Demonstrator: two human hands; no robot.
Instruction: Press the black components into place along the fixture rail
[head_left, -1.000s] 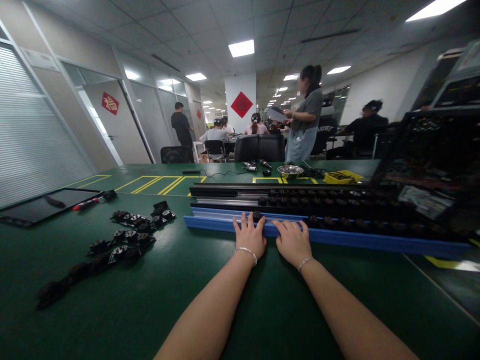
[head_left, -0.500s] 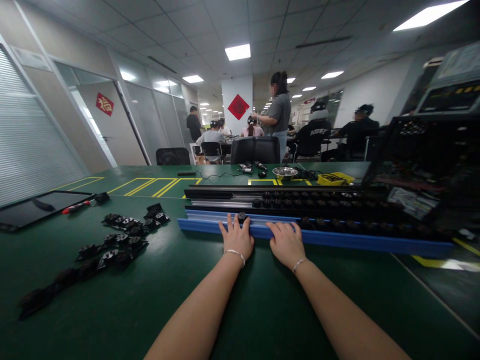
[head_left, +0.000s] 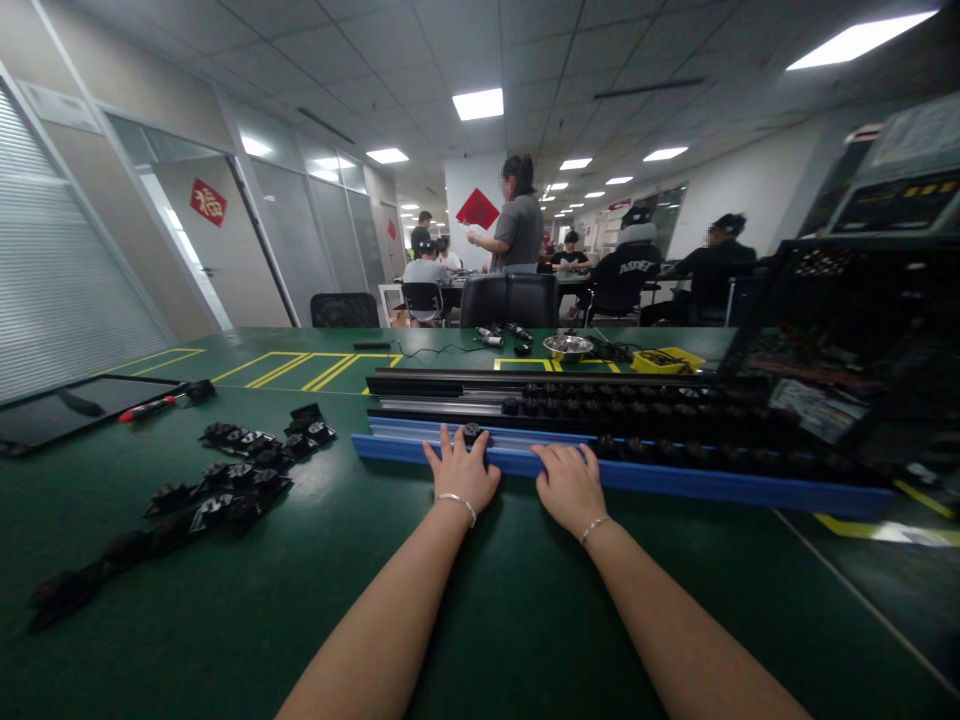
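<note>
A long blue rail (head_left: pixel 660 482) lies across the green table. My left hand (head_left: pixel 461 470) rests on its left part with fingers spread, its fingertips beside a small round black part (head_left: pixel 472 432) in the channel. Farther right, my right hand (head_left: pixel 570 484) lies over the rail's front edge, fingers apart and slightly bent, holding nothing that I can see. A row of black parts (head_left: pixel 637 447) sits in the channel right of it. Black rails (head_left: pixel 420 386) with more such parts stand just behind.
Loose black parts (head_left: pixel 240 475) are spread at the left, near a red-handled screwdriver (head_left: pixel 147 409) and a dark flat panel (head_left: pixel 82 408). Behind the rails are a metal bowl (head_left: pixel 568 348) and a yellow tray (head_left: pixel 667 362). Several people are farther back.
My left hand has shifted slightly left along the rail, and the round black part beside its fingers has moved left too. My right hand has hardly moved. The standing person has moved left.
</note>
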